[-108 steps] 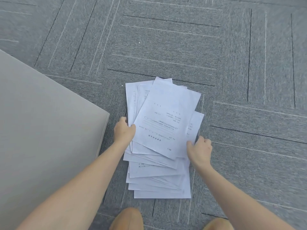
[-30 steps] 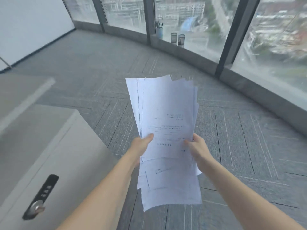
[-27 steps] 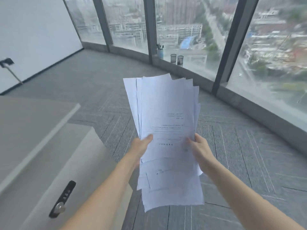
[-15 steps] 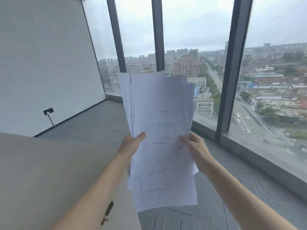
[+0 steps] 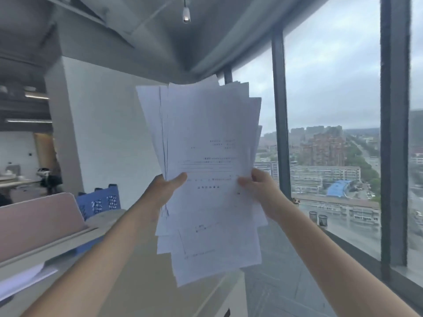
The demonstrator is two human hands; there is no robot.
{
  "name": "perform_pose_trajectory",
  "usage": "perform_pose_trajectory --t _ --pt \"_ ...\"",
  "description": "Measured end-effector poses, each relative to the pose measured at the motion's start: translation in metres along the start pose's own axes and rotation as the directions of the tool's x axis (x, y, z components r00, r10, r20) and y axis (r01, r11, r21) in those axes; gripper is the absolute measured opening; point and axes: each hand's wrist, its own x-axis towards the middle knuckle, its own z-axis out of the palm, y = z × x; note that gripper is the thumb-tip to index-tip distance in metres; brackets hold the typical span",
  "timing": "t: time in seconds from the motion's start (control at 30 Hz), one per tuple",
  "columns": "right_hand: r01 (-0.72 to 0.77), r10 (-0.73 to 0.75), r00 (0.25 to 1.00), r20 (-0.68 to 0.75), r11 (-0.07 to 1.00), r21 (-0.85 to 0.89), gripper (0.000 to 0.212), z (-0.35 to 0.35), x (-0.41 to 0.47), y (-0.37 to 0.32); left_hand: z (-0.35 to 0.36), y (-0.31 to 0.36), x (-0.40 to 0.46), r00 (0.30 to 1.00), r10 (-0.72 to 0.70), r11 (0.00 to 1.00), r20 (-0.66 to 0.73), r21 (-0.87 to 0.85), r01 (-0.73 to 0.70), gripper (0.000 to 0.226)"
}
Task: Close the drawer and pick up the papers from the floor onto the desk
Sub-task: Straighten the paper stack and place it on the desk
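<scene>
The surface (image 5: 146,282) lies low at 7 o'clock beneath bare forearms. Both hands pinch the papers (image 5: 206,179) upright in midair, left hand (image 5: 166,189) at 9 o'clock, right hand (image 5: 259,187) at 3. Beyond stand a blue crate (image 5: 100,202) and windows (image 5: 332,133).

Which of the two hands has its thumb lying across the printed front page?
The left hand: its thumb lies flat across the front sheet of the papers. The right hand only pinches the stack's right edge.
</scene>
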Motion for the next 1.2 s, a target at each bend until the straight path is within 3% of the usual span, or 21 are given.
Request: perform_pose_trajectory --t 0.1,0.2,0.23,0.5,0.63,0.73,0.97,1.1,1.2 --pt "0.051 -0.054 0.996 0.072 0.998 0.049 0.010 0.038 -0.004 -0.039 -0.048 0.027 -0.023 0.996 0.037 0.999 -0.081 0.025 -0.035 0.045" --pt "0.079 -0.093 0.985 0.142 0.992 0.097 0.009 0.082 -0.004 -0.062 -0.100 0.037 -0.043 0.989 0.061 0.998 -0.137 0.036 -0.057 0.012" --pt "0.092 -0.112 0.978 0.174 0.989 0.115 0.005 0.099 -0.003 -0.066 -0.117 0.038 -0.049 0.986 0.063 0.997 -0.155 0.050 -0.056 0.011" --pt "0.057 -0.161 0.895 0.416 0.966 0.250 0.019 0.259 -0.020 -0.085 -0.252 0.011 -0.117 0.905 0.040 0.999 -0.423 0.047 -0.022 0.059" --pt "-0.001 -0.162 0.842 0.515 0.953 0.302 0.016 0.338 -0.044 -0.078 -0.308 -0.014 -0.157 0.876 0.023 0.997 -0.481 0.081 0.018 0.010" --pt "-0.048 -0.134 0.824 0.551 0.952 0.303 0.016 0.381 -0.063 -0.066 -0.331 -0.029 -0.184 0.843 -0.024 0.995 -0.538 0.073 0.074 0.019" --pt "-0.169 -0.086 0.786 0.612 0.922 0.347 0.023 0.453 -0.087 -0.019 -0.363 -0.086 -0.206 0.757 -0.098 0.993 -0.646 -0.009 0.120 0.008" --pt "-0.182 -0.073 0.763 0.642 0.929 0.321 0.030 0.484 -0.089 0.018 -0.373 -0.125 -0.203 0.698 -0.132 0.988 -0.704 -0.038 0.149 0.024" --pt "-0.184 -0.058 0.756 0.652 0.937 0.297 0.028 0.504 -0.086 0.042 -0.379 -0.150 -0.200 0.679 -0.138 0.986 -0.721 -0.037 0.161 0.013"
